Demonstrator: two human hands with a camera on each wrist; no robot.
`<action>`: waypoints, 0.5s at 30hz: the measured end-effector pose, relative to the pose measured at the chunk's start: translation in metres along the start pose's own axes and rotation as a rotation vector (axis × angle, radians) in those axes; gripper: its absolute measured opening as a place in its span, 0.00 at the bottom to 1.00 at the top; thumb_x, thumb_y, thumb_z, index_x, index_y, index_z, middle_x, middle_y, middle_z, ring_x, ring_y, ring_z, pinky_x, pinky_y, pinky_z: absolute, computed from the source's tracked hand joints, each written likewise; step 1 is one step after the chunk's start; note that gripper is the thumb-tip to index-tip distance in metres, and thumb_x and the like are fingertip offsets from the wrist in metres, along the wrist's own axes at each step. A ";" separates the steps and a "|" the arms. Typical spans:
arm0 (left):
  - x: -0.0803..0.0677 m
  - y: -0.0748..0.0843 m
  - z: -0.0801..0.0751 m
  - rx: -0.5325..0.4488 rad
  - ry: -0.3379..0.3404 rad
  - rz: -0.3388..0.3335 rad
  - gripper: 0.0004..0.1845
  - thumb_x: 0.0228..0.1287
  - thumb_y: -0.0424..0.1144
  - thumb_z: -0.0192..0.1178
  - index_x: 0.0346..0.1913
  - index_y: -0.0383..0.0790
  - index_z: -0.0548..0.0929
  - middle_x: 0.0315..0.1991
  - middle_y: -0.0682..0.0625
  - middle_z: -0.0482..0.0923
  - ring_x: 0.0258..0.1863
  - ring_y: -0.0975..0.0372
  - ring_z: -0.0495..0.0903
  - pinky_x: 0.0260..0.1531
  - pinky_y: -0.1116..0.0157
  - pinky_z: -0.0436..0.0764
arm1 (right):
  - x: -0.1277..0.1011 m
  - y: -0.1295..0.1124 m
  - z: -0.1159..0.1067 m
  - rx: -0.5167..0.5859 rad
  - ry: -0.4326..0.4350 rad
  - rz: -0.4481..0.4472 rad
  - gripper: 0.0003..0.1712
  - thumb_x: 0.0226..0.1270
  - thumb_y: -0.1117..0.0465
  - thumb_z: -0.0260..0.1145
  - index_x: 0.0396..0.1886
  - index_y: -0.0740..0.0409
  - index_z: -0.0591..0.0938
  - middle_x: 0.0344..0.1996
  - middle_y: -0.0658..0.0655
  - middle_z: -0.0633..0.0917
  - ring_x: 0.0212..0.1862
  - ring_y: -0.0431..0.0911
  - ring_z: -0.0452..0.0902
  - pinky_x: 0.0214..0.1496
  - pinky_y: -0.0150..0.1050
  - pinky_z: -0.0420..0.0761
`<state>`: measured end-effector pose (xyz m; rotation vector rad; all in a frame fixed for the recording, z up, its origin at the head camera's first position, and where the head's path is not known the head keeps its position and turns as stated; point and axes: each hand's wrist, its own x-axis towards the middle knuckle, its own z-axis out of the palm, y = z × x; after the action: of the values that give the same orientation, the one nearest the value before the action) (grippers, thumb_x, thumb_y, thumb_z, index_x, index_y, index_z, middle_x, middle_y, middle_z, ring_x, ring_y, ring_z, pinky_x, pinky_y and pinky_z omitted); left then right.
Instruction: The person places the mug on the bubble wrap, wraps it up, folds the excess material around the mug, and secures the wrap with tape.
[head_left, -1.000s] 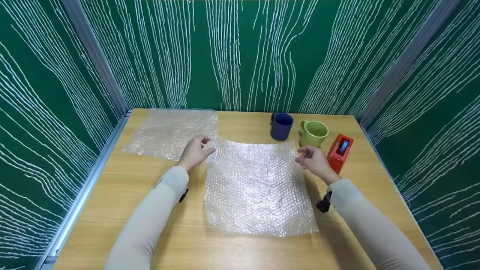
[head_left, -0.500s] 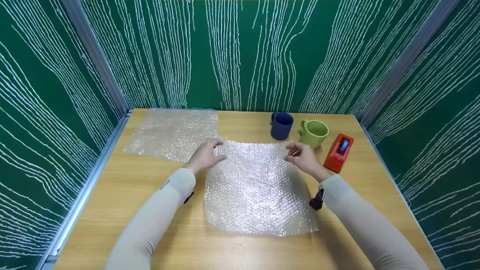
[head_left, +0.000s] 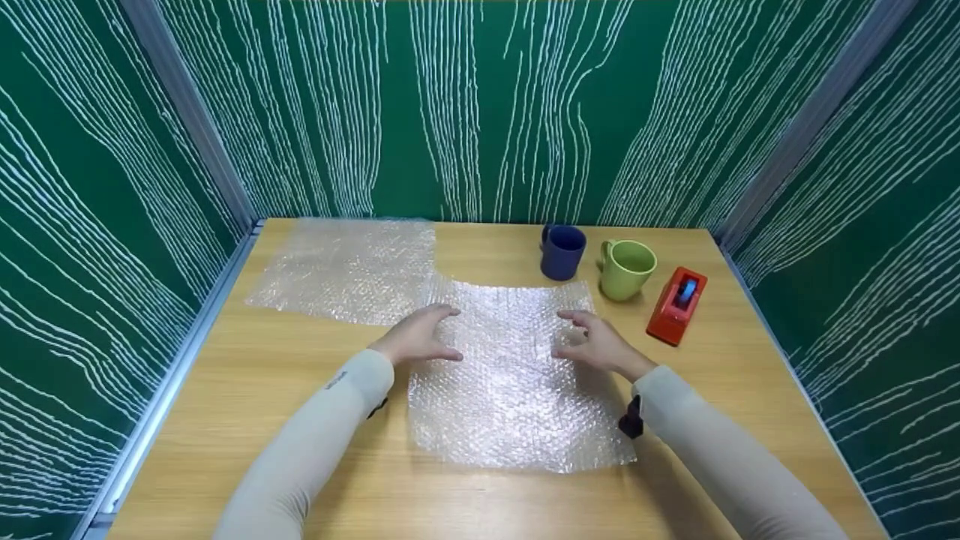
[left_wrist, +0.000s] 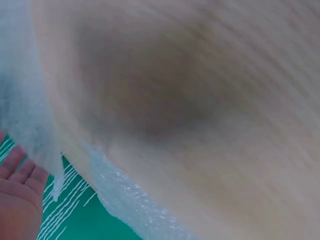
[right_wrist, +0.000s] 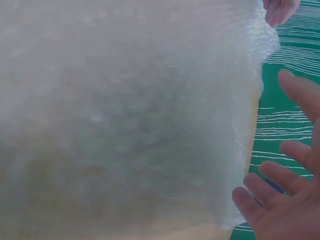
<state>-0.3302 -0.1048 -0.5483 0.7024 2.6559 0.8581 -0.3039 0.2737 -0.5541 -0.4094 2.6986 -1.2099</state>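
Note:
A sheet of clear bubble wrap (head_left: 510, 405) lies spread on the table in front of me. My left hand (head_left: 416, 336) is over its left edge, fingers and thumb apart and holding nothing. Opposite it, my right hand (head_left: 600, 346) is over the right side, also with nothing in its grasp. Whether either hand touches the sheet, I cannot tell. In the right wrist view the fingers (right_wrist: 272, 192) of the right hand are spread beside the bubble wrap (right_wrist: 150, 110). At the lower left of the left wrist view, fingers (left_wrist: 22, 172) show next to the plastic.
A second bubble wrap sheet (head_left: 345, 262) lies at the back left, meeting the first one's corner. Toward the back right stand a dark blue mug (head_left: 562, 255), a green mug (head_left: 624, 274) and a red tape dispenser (head_left: 673, 315). Green walls (head_left: 510, 112) enclose the wooden table (head_left: 247, 397).
Both hands have come inward from the sheet's far corners and then down toward me, their fingers spreading wider. The sheet, mugs and tape dispenser look unmoved.

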 end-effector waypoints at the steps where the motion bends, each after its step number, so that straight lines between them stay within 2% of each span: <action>1: 0.000 -0.001 0.002 0.012 -0.006 0.012 0.50 0.61 0.53 0.81 0.81 0.40 0.70 0.84 0.39 0.64 0.85 0.44 0.61 0.87 0.48 0.58 | -0.001 0.002 0.002 -0.006 -0.007 -0.004 0.49 0.62 0.58 0.83 0.79 0.70 0.71 0.78 0.76 0.71 0.78 0.76 0.65 0.82 0.71 0.66; 5: -0.003 -0.007 0.008 0.041 -0.033 0.026 0.52 0.58 0.54 0.82 0.82 0.39 0.69 0.85 0.36 0.62 0.85 0.42 0.60 0.87 0.47 0.57 | -0.005 0.009 0.009 -0.026 -0.035 -0.033 0.52 0.59 0.58 0.85 0.79 0.70 0.70 0.78 0.78 0.69 0.81 0.75 0.61 0.85 0.70 0.59; 10: -0.008 -0.014 0.016 0.045 -0.086 -0.013 0.58 0.54 0.57 0.84 0.84 0.44 0.66 0.87 0.38 0.56 0.87 0.42 0.56 0.87 0.44 0.56 | -0.009 0.018 0.016 -0.033 -0.079 -0.042 0.55 0.58 0.56 0.86 0.80 0.69 0.69 0.80 0.79 0.65 0.82 0.75 0.57 0.86 0.70 0.55; 15: -0.011 -0.019 0.023 0.072 -0.132 -0.021 0.63 0.49 0.61 0.85 0.86 0.48 0.63 0.89 0.41 0.52 0.88 0.43 0.52 0.87 0.42 0.55 | -0.012 0.026 0.021 -0.083 -0.140 -0.037 0.60 0.58 0.51 0.87 0.84 0.64 0.65 0.84 0.77 0.58 0.85 0.75 0.51 0.86 0.72 0.51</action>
<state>-0.3191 -0.1131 -0.5765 0.7204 2.5827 0.6890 -0.2924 0.2788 -0.5874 -0.5366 2.6383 -1.0394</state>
